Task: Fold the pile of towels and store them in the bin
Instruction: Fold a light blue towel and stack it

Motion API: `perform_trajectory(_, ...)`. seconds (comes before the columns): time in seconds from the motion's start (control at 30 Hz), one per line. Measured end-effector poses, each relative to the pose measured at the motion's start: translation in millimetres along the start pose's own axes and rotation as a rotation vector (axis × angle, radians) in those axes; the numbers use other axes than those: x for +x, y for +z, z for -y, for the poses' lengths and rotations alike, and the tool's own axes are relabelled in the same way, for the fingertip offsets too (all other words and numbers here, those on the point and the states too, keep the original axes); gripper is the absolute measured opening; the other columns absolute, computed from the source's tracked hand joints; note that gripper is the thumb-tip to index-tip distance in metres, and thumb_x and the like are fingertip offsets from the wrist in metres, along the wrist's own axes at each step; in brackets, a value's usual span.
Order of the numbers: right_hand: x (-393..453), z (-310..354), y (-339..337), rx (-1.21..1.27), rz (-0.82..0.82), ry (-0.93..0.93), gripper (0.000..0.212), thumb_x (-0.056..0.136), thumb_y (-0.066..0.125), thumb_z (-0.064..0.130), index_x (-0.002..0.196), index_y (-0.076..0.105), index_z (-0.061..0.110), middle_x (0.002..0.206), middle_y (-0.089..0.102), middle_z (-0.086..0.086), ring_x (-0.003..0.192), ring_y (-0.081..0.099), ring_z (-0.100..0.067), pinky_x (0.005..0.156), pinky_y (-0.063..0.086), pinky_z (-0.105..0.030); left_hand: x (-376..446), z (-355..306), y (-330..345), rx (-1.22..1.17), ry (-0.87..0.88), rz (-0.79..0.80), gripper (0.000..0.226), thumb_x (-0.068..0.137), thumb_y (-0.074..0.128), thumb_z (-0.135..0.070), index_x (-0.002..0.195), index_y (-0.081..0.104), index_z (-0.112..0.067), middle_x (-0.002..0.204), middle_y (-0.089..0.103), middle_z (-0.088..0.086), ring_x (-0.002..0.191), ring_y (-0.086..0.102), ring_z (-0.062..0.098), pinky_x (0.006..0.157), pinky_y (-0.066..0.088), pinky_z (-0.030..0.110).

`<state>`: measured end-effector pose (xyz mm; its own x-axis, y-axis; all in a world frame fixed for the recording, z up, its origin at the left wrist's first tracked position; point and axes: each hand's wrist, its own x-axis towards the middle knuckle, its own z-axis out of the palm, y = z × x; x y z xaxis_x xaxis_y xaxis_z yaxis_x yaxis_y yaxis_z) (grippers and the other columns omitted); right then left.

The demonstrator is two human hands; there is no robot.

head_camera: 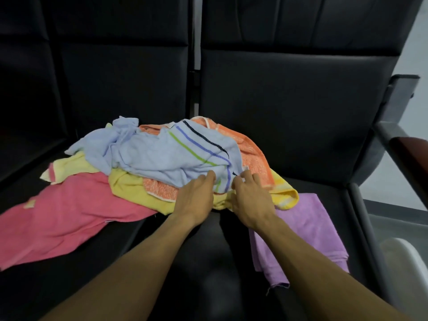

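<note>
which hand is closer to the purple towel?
Right. The right hand sits at the pile's near edge, just beside the top of the purple towel, with its forearm crossing over that towel. The left hand is farther left, on the blue striped towel.

This looks like a public waiting area rather than a home: a row of joined black padded seats (289, 107) with tall backs, linked by a metal bracket (196, 76). A grey metal armrest (391, 137) with a reddish pad ends the row, and pale floor (414, 54) shows beyond, perhaps a hallway.
</note>
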<state>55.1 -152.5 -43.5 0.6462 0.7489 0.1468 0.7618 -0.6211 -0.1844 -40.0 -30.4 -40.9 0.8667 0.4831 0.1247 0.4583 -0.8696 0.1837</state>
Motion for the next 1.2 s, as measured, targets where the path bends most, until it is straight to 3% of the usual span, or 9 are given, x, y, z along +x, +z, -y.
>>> perform_trajectory(0.1,3,2,8,0.013,0.065,-0.048,0.03,0.094,0.05,0.017,0.124,0.049,0.011,0.132,0.045,-0.01,0.127,0.038,-0.029,0.091,0.046,-0.039,7,10,3,0.19,0.028,0.004,0.036,0.089,0.054,-0.001,0.12,0.049,-0.018,0.135,0.038,0.01,0.111,0.049,0.033,0.07,0.032,0.037)
perform_trajectory(0.2,-4,-1,18,0.01,0.067,-0.037,0.029,0.09,0.055,0.017,0.118,0.052,0.012,0.128,0.043,-0.01,0.119,0.039,-0.029,0.089,0.049,-0.041,12,18,8,0.245,0.055,-0.083,0.025,0.085,0.063,-0.003,0.106,0.059,-0.016,0.131,0.043,0.01,0.11,0.049,0.032,0.072,0.031,0.036)
perform_trajectory(0.37,-17,-7,20,0.055,0.03,-0.055,0.03,0.087,0.057,0.017,0.117,0.053,0.014,0.124,0.045,-0.007,0.116,0.043,-0.028,0.089,0.047,-0.043,11,-2,-6,-0.263,0.004,-0.334,0.007,0.092,0.06,-0.012,0.091,0.055,-0.016,0.097,0.054,0.004,0.094,0.047,0.026,0.078,0.042,0.042)
perform_trajectory(0.6,-17,6,-26,0.343,-0.09,-0.053,0.042,0.097,0.054,0.023,0.139,0.053,0.023,0.162,0.023,-0.012,0.147,0.022,-0.031,0.11,0.036,-0.041,1,-43,-68,-0.514,0.108,-0.3,0.007,0.097,0.054,-0.013,0.092,0.051,-0.017,0.079,0.058,-0.002,0.074,0.052,0.019,0.064,0.042,0.037)
perform_trajectory(0.7,-19,12,-54,0.482,-0.296,0.021,0.023,0.098,0.055,0.017,0.118,0.066,0.014,0.118,0.065,-0.006,0.106,0.062,-0.022,0.086,0.049,-0.026,-8,-46,-88,-0.461,0.139,-0.273,0.009,0.101,0.055,-0.022,0.093,0.052,-0.02,0.081,0.061,-0.002,0.075,0.055,0.019,0.063,0.044,0.037)
perform_trajectory(0.77,-25,16,-79,0.47,-0.394,0.058,0.015,0.096,0.059,0.013,0.104,0.071,0.012,0.098,0.067,0.002,0.084,0.062,-0.013,0.072,0.049,-0.02,-15,-43,-97,-0.422,0.102,-0.217,0.012,0.102,0.054,-0.027,0.092,0.052,-0.02,0.085,0.062,-0.001,0.078,0.058,0.022,0.066,0.047,0.04)
perform_trajectory(0.83,-32,18,-101,0.431,-0.348,0.08,0.014,0.093,0.064,0.011,0.102,0.074,0.015,0.096,0.069,0.003,0.081,0.062,-0.01,0.072,0.051,-0.018,-24,-39,-103,-0.368,0.061,-0.172,0.016,0.103,0.051,-0.026,0.087,0.052,-0.02,0.085,0.061,0.0,0.079,0.057,0.024,0.065,0.044,0.039)
perform_trajectory(0.97,-52,12,-139,0.34,-0.329,0.165,0.025,0.087,0.063,0.001,0.101,0.075,0.019,0.096,0.071,-0.004,0.087,0.069,-0.023,0.075,0.061,-0.039,-42,-43,-128,-0.357,0.052,-0.194,0.028,0.102,0.05,-0.026,0.074,0.05,-0.019,0.075,0.057,0.001,0.076,0.058,0.029,0.061,0.039,0.038)
perform_trajectory(1.2,-115,-4,-181,0.574,-0.471,0.33,0.048,0.075,0.046,-0.011,0.093,0.08,0.018,0.086,0.074,-0.005,0.08,0.069,-0.022,0.071,0.058,-0.031,-89,-68,-155,-0.341,0.105,-0.111,0.039,0.102,0.051,-0.027,0.067,0.035,-0.025,0.069,0.049,-0.003,0.071,0.05,0.024,0.059,0.034,0.037)
